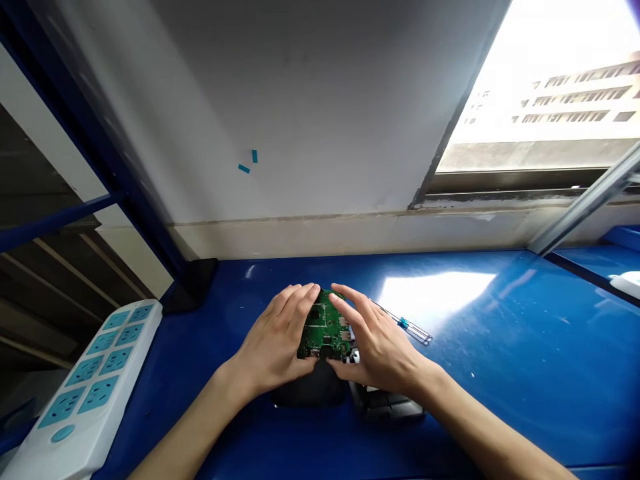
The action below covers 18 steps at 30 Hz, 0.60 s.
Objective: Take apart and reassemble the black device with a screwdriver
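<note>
Between my two hands is a green circuit board (327, 323), with chips and metal connectors on its face. My left hand (280, 333) grips its left edge, fingers at the far side and thumb at the near edge. On the right, my right hand (377, 340) curves round the other edge, its thumb also close to the near side. Below the board lies a flat black piece (313, 392) that looks like a casing part. A second black casing-like part (390, 405) sits under my right hand, partly hidden by it.
Thin metal rods with a blue piece (404, 324) lie right of my hands. A white power strip (120, 360) with blue-green sockets stands on the left. The blue tabletop (525, 353) meets the wall (310, 237) at the back. A metal post (585, 200) rises at the right.
</note>
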Tool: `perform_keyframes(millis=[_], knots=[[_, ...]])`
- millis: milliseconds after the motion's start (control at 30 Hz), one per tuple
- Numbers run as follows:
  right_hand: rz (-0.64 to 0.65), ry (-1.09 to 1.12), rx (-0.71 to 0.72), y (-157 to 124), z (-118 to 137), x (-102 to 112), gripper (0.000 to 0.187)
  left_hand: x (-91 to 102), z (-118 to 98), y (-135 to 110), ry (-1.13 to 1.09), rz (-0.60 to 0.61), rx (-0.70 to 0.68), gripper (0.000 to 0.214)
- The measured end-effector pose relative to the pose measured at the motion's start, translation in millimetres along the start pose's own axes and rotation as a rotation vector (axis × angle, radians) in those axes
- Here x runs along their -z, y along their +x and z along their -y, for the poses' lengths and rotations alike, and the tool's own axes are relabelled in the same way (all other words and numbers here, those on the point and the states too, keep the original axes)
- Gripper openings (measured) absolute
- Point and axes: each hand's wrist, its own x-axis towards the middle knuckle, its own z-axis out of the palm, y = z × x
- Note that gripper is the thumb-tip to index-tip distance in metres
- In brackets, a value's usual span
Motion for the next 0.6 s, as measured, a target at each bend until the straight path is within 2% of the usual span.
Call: perform_keyframes(millis=[200,267,433,600], knots=[[-0.082,0.286,-0.060,0.4,-5.3,-0.2,0.135,0.4,5.5,-7.1,-0.325,-0.056,0.207,0.124],[-0.084,0.325,-0.083,-0.3,-5.8,-2.8,0.139,1.5,6.5,-8.8,-0.467,-0.064,0.243,0.125],[-0.026,0.340,-0.114,-1.8,-2.1,-9.2,0.144,5.3,3.3,-8.1,-0.722,-0.087,0.211,0.116],[0.028,0.401,-0.134,-1.4,3.2,-12.6,0.146,3.5,-1.5,-7.8,-0.811,-0.063,0.174,0.118]])
